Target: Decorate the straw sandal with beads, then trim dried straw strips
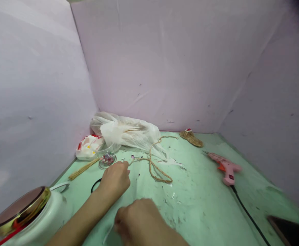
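Note:
My left hand [115, 180] is closed, knuckles up, with the end of a braided twine cord [161, 177] running out from its fingers. That cord loops across the green tabletop to the right and back. Close to me, my right hand [140, 218] is curled and a little blurred; what it pinches, if anything, is hidden. A pale, clear edge [108, 234] shows below its fingers, too unclear to name. Just left of my left hand lies a black ring-shaped handle [95, 185], partly covered by the wrist. Behind it stands a clear cup of small beads [107, 159].
A pink glue gun [226, 166] with a black cable lies at right, near a dark flat object [290, 230]. At the back are a white plastic bag [131, 131], a small woven sandal [191, 138] and a white-red packet [89, 147]. Thin sticks [84, 169] and a white tub [53, 213] are left.

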Demonstrator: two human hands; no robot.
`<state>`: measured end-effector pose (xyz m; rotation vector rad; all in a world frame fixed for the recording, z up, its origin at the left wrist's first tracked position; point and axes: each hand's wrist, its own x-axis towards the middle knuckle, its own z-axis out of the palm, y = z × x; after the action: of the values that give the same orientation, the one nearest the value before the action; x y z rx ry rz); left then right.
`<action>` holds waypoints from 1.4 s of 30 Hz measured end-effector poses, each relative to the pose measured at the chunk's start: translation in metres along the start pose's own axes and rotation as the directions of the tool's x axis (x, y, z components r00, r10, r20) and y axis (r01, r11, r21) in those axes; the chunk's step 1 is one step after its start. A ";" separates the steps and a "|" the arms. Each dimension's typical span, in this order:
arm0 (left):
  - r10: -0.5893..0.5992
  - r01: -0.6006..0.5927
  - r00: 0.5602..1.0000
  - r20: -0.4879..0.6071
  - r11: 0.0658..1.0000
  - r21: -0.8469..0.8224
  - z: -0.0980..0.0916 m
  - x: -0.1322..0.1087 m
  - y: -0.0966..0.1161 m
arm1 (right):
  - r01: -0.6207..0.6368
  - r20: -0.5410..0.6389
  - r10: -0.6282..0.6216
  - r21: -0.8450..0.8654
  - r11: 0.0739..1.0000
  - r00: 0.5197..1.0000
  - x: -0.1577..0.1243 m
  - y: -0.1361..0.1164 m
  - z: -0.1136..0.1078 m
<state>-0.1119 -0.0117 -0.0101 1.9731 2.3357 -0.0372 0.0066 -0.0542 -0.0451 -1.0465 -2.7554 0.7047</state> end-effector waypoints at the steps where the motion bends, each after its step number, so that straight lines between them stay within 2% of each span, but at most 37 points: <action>1: 0.041 -0.041 0.999 -0.001 0.999 -0.020 0.002 0.008 0.008 | -0.055 0.008 0.055 -0.021 0.998 0.998 0.000 0.011 -0.025; 2: 0.086 -0.086 0.996 -0.002 0.996 -0.038 0.004 0.015 0.017 | -0.155 -0.078 0.153 -0.028 0.987 0.985 -0.001 0.023 -0.047; 3: 0.135 -0.135 0.991 -0.003 0.989 -0.055 0.007 0.023 0.026 | -0.244 -0.191 0.237 -0.015 0.970 0.953 -0.004 0.035 -0.065; 4: 0.179 -0.179 0.984 -0.007 0.982 -0.065 0.011 0.030 0.034 | -0.342 -0.292 0.330 0.011 0.940 0.898 -0.008 0.047 -0.079; 5: 0.213 -0.213 0.977 -0.010 0.974 -0.070 0.015 0.036 0.043 | -0.423 -0.353 0.406 0.034 0.906 0.843 -0.011 0.059 -0.088; 6: 0.243 -0.243 0.970 -0.007 0.967 -0.071 0.019 0.042 0.050 | -0.468 -0.383 0.447 0.041 0.883 0.808 -0.014 0.070 -0.094; 8: 0.285 -0.283 0.958 0.020 0.956 -0.073 0.027 0.051 0.064 | -0.521 -0.409 0.499 0.067 0.851 0.764 -0.016 0.089 -0.098; 11: 0.307 -0.302 0.950 0.052 0.949 -0.088 0.034 0.063 0.077 | -0.540 -0.406 0.535 0.115 0.834 0.741 -0.013 0.108 -0.100; 13: 0.281 -0.276 0.959 0.042 0.956 -0.100 0.035 0.071 0.083 | -0.562 -0.410 0.566 0.144 0.814 0.715 -0.012 0.116 -0.103; 17: 0.169 -0.164 0.985 0.035 0.979 -0.120 0.038 0.084 0.088 | -0.642 -0.436 0.650 0.190 0.743 0.623 -0.015 0.134 -0.111; 19: 0.149 -0.139 0.987 0.055 0.980 -0.144 0.041 0.088 0.089 | -0.643 -0.439 0.662 0.217 0.735 0.608 -0.017 0.143 -0.113; 22: 0.192 -0.172 0.978 0.077 0.962 -0.211 0.039 0.091 0.091 | -0.620 -0.452 0.665 0.268 0.737 0.595 -0.021 0.154 -0.118; 24: 0.243 -0.216 0.968 0.066 0.936 -0.277 0.030 0.093 0.095 | -0.612 -0.475 0.673 0.305 0.730 0.567 -0.024 0.158 -0.123; 28: 0.294 -0.285 0.955 -0.050 0.851 -0.440 -0.008 0.108 0.107 | -0.600 -0.534 0.706 0.395 0.696 0.466 -0.033 0.165 -0.134; 30: 0.258 -0.281 0.959 -0.118 0.801 -0.529 -0.032 0.121 0.113 | -0.578 -0.547 0.718 0.445 0.684 0.430 -0.036 0.168 -0.137; 32: 0.196 -0.254 0.967 -0.162 0.738 -0.625 -0.054 0.134 0.119 | -0.541 -0.548 0.728 0.496 0.680 0.413 -0.037 0.171 -0.138; 34: 0.136 -0.219 0.976 -0.172 0.655 -0.723 -0.069 0.142 0.126 | -0.475 -0.543 0.730 0.556 0.682 0.415 -0.035 0.173 -0.136; 37: 0.104 -0.156 0.987 -0.119 0.520 -0.840 -0.077 0.140 0.137 | -0.320 -0.541 0.698 0.633 0.705 0.469 -0.025 0.169 -0.130; 40: 0.147 -0.076 0.989 -0.014 0.428 -0.900 -0.066 0.126 0.145 | -0.092 -0.583 0.604 0.673 0.734 0.544 -0.013 0.162 -0.122; 41: 0.171 -0.050 0.985 0.024 0.412 -0.910 -0.060 0.120 0.147 | 0.008 -0.621 0.555 0.671 0.742 0.553 -0.010 0.161 -0.119; 42: 0.196 -0.027 0.979 0.057 0.401 -0.916 -0.054 0.114 0.147 | 0.098 -0.664 0.513 0.658 0.747 0.543 -0.008 0.160 -0.116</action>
<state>0.0114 0.1295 0.0396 1.3989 1.4773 0.8852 0.1385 0.0895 -0.0152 -1.1483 -1.4016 0.8022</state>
